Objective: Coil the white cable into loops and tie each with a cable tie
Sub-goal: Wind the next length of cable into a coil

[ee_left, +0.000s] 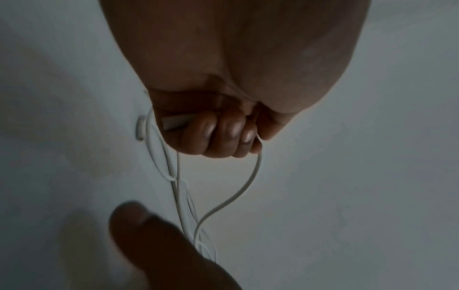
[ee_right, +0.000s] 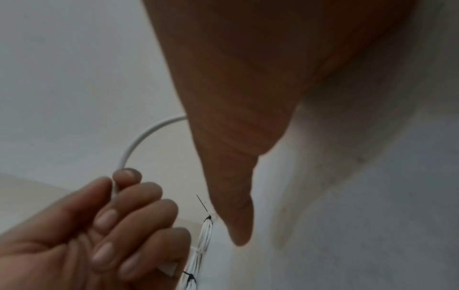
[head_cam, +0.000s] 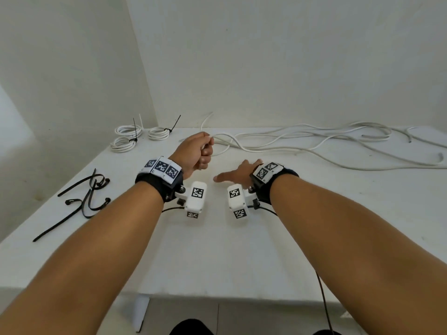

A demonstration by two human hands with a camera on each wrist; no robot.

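step: you are starting a fresh coil, judging by the long white round plastic cable (head_cam: pixel 302 143) that is lying loose and unlooped.
left hand: your left hand (head_cam: pixel 197 151) is curling into a fist around the cable's near end; in the left wrist view the fingers (ee_left: pixel 211 135) are wrapping it, a cut end poking out beside them.
right hand: your right hand (head_cam: pixel 238 174) is lying flat on the white tabletop (head_cam: pixel 217 250), fingers straight, gripping nothing, near the left fist but apart from it.
cable location: it is trailing from your left fist across the back of the table to the far right edge, in slack, overlapping runs.
done so far: three small tied white cable coils (head_cam: pixel 135 137) are sitting at the back left corner, each cinched with a black tie.
supplies: loose black plastic cable ties (head_cam: pixel 84 199) are lying in a tangle at the left edge, well apart from both hands.
next move: probably needs your right hand reaching the slack and feeding even turns into the left fist; keep the gripped end pinned.
risk: crossed runs at the back could snag while you are pulling.
containers: none in view; everything is lying directly on the tabletop.
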